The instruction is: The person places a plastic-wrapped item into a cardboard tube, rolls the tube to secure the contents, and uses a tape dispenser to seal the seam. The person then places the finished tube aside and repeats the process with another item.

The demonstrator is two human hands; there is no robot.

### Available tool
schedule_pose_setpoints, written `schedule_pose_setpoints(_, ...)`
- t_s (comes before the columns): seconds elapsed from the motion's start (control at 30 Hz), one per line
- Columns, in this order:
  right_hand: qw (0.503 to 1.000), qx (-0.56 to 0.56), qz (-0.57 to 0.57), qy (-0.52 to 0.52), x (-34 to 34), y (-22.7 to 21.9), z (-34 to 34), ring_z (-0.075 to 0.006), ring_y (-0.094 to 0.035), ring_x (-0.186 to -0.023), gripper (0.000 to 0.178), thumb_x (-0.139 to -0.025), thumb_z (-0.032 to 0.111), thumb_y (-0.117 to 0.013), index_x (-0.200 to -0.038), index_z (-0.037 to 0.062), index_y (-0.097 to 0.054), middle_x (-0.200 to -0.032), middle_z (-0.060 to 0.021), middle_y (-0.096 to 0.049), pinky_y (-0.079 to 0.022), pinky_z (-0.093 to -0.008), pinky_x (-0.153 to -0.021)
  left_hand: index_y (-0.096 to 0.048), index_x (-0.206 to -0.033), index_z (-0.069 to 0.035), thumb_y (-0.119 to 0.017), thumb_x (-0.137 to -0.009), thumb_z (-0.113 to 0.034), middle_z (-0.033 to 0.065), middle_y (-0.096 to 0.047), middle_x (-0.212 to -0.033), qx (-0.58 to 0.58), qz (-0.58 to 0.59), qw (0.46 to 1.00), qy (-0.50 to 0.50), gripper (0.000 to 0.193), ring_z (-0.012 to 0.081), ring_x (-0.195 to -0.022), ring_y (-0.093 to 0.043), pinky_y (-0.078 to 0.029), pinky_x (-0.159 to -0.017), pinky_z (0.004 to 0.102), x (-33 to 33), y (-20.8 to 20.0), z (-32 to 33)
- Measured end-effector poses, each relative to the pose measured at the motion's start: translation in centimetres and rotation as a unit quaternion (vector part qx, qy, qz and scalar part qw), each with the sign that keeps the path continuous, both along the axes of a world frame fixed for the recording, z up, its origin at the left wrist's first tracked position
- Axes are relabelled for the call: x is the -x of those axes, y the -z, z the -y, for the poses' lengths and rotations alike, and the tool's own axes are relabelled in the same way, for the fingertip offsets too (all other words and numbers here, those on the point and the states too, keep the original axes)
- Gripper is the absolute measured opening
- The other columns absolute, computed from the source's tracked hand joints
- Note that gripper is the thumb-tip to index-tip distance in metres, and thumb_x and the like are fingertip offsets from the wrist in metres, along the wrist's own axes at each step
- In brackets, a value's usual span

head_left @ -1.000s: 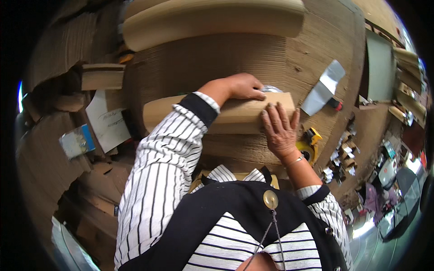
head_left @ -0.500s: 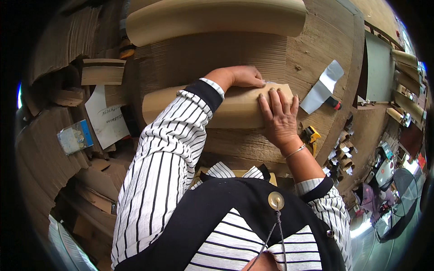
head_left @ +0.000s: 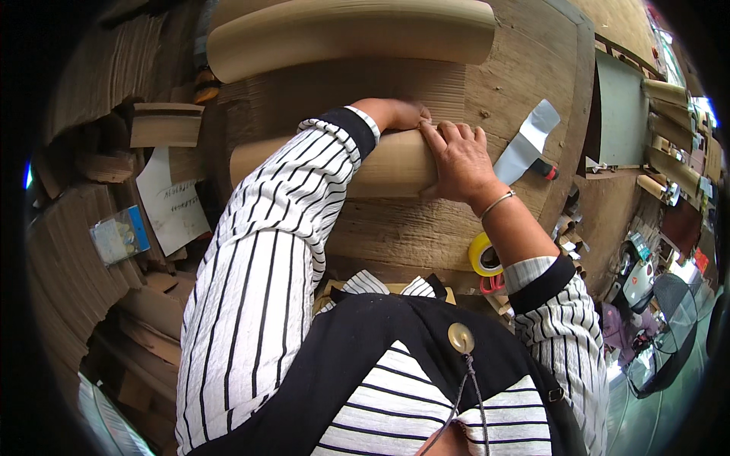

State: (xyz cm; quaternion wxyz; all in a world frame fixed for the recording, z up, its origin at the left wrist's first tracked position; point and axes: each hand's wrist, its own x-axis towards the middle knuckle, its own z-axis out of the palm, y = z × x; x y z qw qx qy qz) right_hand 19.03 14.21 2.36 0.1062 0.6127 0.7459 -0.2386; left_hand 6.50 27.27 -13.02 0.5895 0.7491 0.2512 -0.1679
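A rolled brown cardboard sheet (head_left: pixel 388 167) lies crosswise on the wooden table in front of me. My right hand (head_left: pixel 462 161) wraps its right end, fingers bent over the far side and thumb on the near side. Just left of those fingertips, my left hand (head_left: pixel 404 114) is at the roll's far edge with its fingers curled together. Whatever they pinch is hidden. My left forearm crosses over the left part of the roll. Beyond both hands lies a larger brown roll (head_left: pixel 350 38).
A white sheet (head_left: pixel 528 140) and a red-and-black handle (head_left: pixel 544 169) lie to the right. Yellow tape (head_left: pixel 484 254) sits by my right wrist, with red scissor handles (head_left: pixel 492 284) below. Stacked cardboard (head_left: pixel 72 205) fills the left side. Brown tubes (head_left: pixel 673 167) stand far right.
My right hand has gone from lying spread on top of the roll to bending round its right end. The left hand has stayed at the far edge. The view has shifted slightly.
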Motion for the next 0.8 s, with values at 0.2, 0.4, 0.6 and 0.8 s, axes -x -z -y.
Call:
schedule_pose_setpoints(0.2,0.998,0.061,-0.002,0.003,-0.4,-0.4,-1.9,-0.0334,-0.049,-0.121,0.117,-0.046,0.045,-0.091,-0.147,0.0177,-0.038,-0.125,-0.0116,-0.054,-0.034,-0.0576,-0.104,-0.071,-0.106,-0.011,-0.067,-0.085,-0.016,0.0115,-0.07,-0.092,-0.084,0.037,0.99,-0.109,0.021,0.0267,-0.091,-0.064,-0.049,-0.081,0.0371,0.4,-1.2,0.2)
schedule_pose_setpoints(0.4,1.0,-0.016,-0.025,0.009,-0.7,0.8,0.2,-0.0335,-0.049,-0.121,0.115,-0.046,0.044,-0.091,-0.145,0.0175,-0.04,-0.127,-0.0112,-0.053,-0.032,-0.0563,-0.105,-0.07,-0.105,-0.005,-0.068,-0.089,-0.025,0.0158,-0.068,-0.102,-0.105,-0.03,0.994,0.007,0.026,0.0312,-0.095,-0.064,-0.049,-0.082,0.0377,-0.2,-1.1,0.0)
schedule_pose_setpoints(0.6,0.998,-0.011,-0.053,0.019,-0.9,0.7,0.3,-0.0332,-0.048,-0.124,0.113,-0.046,0.043,-0.09,-0.144,0.0164,-0.04,-0.131,-0.0113,-0.052,-0.031,-0.0578,-0.107,-0.069,-0.107,-0.003,-0.058,-0.097,-0.028,0.0176,-0.066,-0.119,-0.127,-0.022,0.991,0.046,0.029,0.031,-0.111,-0.061,-0.046,-0.094,0.0378,-0.3,-3.9,-0.2)
schedule_pose_setpoints(0.8,0.998,-0.031,-0.044,0.022,-1.1,1.0,0.5,-0.0322,-0.048,-0.123,0.113,-0.047,0.041,-0.09,-0.145,0.0161,-0.04,-0.129,-0.0108,-0.053,-0.033,-0.055,-0.104,-0.069,-0.111,-0.005,-0.054,-0.099,-0.026,0.0137,-0.068,-0.118,0.004,0.011,1.0,-0.021,0.029,0.0263,-0.109,-0.061,-0.045,-0.096,0.0366,0.2,-3.2,0.0)
